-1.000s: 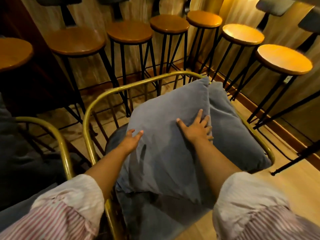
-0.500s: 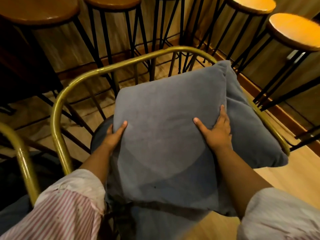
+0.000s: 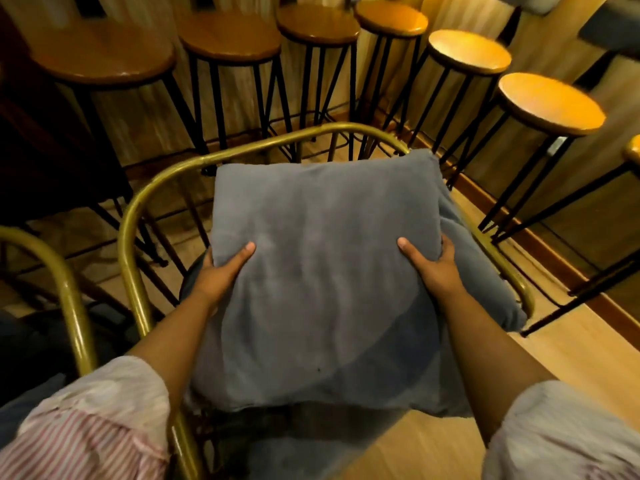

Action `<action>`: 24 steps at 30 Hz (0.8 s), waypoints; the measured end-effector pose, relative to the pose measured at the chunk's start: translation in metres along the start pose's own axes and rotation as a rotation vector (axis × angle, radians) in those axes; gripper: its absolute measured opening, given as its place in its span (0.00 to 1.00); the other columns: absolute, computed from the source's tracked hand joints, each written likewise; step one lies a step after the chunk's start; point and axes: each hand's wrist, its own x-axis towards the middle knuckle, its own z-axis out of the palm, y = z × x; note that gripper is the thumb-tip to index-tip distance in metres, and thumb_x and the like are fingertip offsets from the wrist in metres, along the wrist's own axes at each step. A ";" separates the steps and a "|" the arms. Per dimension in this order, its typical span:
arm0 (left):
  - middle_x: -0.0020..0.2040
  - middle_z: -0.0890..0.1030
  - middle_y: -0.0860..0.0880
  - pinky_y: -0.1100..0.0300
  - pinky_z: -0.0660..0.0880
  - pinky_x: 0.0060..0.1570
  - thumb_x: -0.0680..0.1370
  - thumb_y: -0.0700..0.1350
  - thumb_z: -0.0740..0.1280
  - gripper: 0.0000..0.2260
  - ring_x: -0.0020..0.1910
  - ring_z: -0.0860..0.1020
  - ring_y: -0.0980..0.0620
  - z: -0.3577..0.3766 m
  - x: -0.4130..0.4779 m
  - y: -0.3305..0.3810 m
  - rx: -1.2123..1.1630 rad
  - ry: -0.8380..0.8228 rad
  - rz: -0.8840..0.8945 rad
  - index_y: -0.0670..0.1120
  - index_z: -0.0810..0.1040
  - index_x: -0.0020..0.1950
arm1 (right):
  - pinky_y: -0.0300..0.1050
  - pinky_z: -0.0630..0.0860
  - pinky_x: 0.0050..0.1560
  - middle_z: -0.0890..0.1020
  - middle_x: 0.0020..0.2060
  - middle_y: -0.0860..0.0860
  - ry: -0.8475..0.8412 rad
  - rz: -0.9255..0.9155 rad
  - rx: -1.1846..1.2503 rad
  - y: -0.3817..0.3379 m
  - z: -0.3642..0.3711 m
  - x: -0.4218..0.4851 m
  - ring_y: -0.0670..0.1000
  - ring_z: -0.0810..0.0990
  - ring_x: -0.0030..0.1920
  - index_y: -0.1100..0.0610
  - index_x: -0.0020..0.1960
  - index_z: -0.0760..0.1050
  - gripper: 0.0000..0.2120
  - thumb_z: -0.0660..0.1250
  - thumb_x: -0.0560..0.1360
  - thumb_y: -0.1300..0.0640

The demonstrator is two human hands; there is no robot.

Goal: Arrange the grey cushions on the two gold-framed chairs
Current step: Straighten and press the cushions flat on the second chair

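Note:
A square grey cushion [image 3: 322,258] is held over the seat of a gold-framed chair [image 3: 138,202]. My left hand [image 3: 218,271] grips its left edge, thumb on top and fingers underneath. My right hand [image 3: 433,268] grips its right edge the same way. A second grey cushion [image 3: 485,282] lies beneath it, sticking out to the right against the chair's right arm. The gold frame of a second chair [image 3: 65,282] curves at the left edge, with something dark grey on its seat.
Several wooden bar stools [image 3: 550,102] on thin black legs stand in a row close behind and to the right of the chair, along a wood-panelled wall. Light wooden floor [image 3: 571,344] shows at the right.
My hands went from lying flat on top of the cushion to gripping its two side edges. The cushion now sits squarer and lifted toward me.

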 end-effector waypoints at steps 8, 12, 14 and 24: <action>0.71 0.71 0.47 0.48 0.72 0.63 0.65 0.60 0.75 0.42 0.67 0.73 0.43 -0.048 -0.124 0.070 -0.011 0.075 0.239 0.51 0.61 0.75 | 0.59 0.73 0.63 0.71 0.70 0.53 -0.020 -0.142 0.108 -0.074 -0.048 -0.080 0.60 0.74 0.66 0.47 0.75 0.58 0.46 0.76 0.63 0.39; 0.68 0.74 0.49 0.47 0.73 0.63 0.60 0.67 0.74 0.45 0.65 0.75 0.43 -0.094 -0.192 0.080 -0.016 0.149 0.281 0.53 0.65 0.73 | 0.54 0.74 0.60 0.71 0.70 0.52 -0.105 -0.214 0.094 -0.102 -0.052 -0.131 0.58 0.74 0.65 0.47 0.74 0.61 0.47 0.76 0.61 0.37; 0.68 0.74 0.50 0.46 0.73 0.63 0.58 0.68 0.74 0.46 0.65 0.75 0.43 -0.127 -0.222 0.075 -0.019 0.193 0.274 0.53 0.65 0.73 | 0.53 0.72 0.60 0.70 0.71 0.53 -0.148 -0.262 0.076 -0.109 -0.040 -0.159 0.59 0.72 0.67 0.49 0.75 0.61 0.44 0.75 0.64 0.39; 0.71 0.71 0.49 0.40 0.69 0.66 0.52 0.75 0.71 0.51 0.68 0.71 0.41 -0.317 -0.321 -0.015 0.025 0.461 0.116 0.60 0.63 0.72 | 0.55 0.72 0.61 0.72 0.69 0.55 -0.489 -0.247 0.029 -0.075 0.100 -0.291 0.60 0.73 0.65 0.52 0.73 0.63 0.43 0.74 0.64 0.39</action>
